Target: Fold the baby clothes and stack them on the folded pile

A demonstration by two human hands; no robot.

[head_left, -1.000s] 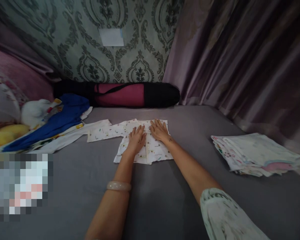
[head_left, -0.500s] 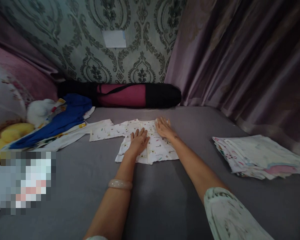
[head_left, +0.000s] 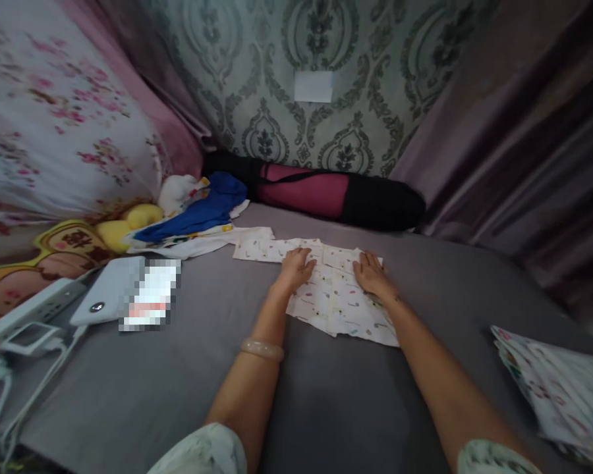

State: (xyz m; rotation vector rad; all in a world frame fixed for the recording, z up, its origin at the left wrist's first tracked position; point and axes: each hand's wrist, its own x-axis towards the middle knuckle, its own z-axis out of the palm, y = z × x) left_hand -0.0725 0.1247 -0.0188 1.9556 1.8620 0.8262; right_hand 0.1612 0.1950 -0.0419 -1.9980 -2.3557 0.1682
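Observation:
A small white long-sleeved baby shirt (head_left: 333,303) with a scattered print lies spread on the grey sheet. Its left-side sleeve (head_left: 259,249) stretches out flat; no sleeve shows extended on the right side. My left hand (head_left: 296,270) rests where that sleeve meets the body, thumb apart from the slightly bent fingers. Over by the opposite shoulder, my right hand (head_left: 373,275) lies flat on the cloth, fingers stretched out. Neither hand lifts the shirt.
A stack of folded clothes (head_left: 558,388) sits at right. Blue and white clothes (head_left: 197,214) lie heaped at back left by plush toys (head_left: 74,247). A power bank (head_left: 109,289), power strip (head_left: 44,306) and cables are at left. A black-and-pink bag (head_left: 306,191) lies along the wall.
The view has swung left, bringing the power strip and power bank in. My left hand has shifted from the shirt's middle to the base of its left-side sleeve. My right hand stays near the other shoulder.

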